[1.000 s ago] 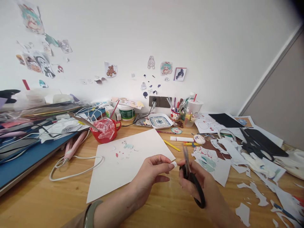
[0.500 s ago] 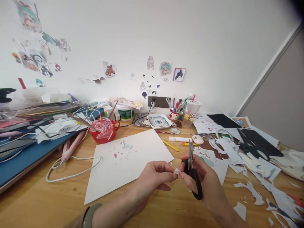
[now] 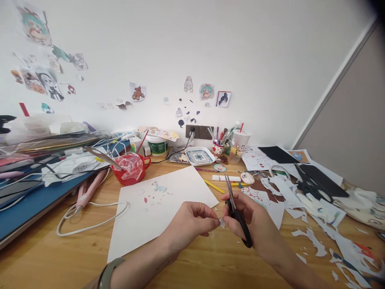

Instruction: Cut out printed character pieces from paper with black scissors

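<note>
Between my fingertips is a tiny white paper piece. My left hand pinches its left side with thumb and index finger. My right hand holds black-handled scissors, blades pointing up and away, and its thumb is close to the paper piece too. Whether the right thumb grips the paper I cannot tell. Left of my hands lies a large white sheet with small coloured cut-outs on its upper part.
Paper scraps cover the right side, with larger black scissors behind them. A red bowl lined with plastic, a square patterned dish and a plastic drink cup stand at the back. A white cable loops at left.
The scissors have tipped to the left, and their blades look closer together. Both hands have shifted slightly left in the view. The paper piece stays between the fingertips.
</note>
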Motion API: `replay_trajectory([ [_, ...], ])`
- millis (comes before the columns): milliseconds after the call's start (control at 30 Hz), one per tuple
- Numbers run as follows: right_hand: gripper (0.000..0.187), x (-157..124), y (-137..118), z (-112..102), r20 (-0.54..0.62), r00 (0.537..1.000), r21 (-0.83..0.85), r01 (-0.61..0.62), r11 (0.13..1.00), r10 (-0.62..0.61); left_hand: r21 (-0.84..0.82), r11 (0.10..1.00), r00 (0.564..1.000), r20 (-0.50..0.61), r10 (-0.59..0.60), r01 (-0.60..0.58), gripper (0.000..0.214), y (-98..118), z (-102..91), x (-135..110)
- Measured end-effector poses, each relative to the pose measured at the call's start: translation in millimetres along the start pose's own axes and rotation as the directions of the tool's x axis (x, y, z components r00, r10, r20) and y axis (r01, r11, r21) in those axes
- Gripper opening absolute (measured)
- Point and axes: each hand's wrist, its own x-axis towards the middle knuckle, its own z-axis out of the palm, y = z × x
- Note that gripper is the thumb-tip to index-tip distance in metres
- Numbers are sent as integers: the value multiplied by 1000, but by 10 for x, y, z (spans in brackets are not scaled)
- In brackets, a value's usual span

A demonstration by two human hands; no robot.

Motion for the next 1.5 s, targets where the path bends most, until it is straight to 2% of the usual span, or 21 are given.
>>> replay_trajectory([
  [167, 22, -10, -17, -32, -85, 996, 51, 11, 999, -6, -74, 991, 993, -55, 105, -109, 9, 5, -24, -12],
  [333, 20, -103, 55, -31, 122, 992, 26, -33, 999, 30, -176, 966, 976, -138, 168, -191, 9, 15, -54, 7],
  [567, 21, -111, 304, -1, 283, 959, -18, -2, 1000, 7, -215, 956, 974, -152, 170, -201, 10, 23, -52, -9],
  [700, 23, -103, 332, -3, 287, 958, -4, -18, 1000, 18, -189, 960, 974, -136, 183, -207, 8, 15, -43, -13],
  [967, 21, -126, 200, -16, 320, 946, 17, -68, 998, 59, -168, 964, 975, -119, 190, -209, 8, -15, -46, -1],
  [1167, 19, -118, 205, 17, 274, 958, 39, -96, 995, 82, -181, 962, 975, -118, 187, -206, 9, -13, -42, -22],
  [1500, 24, -133, 127, 40, 249, 967, 23, -59, 998, 51, -235, 953, 979, -115, 170, -193, 10, -21, -22, -13],
])
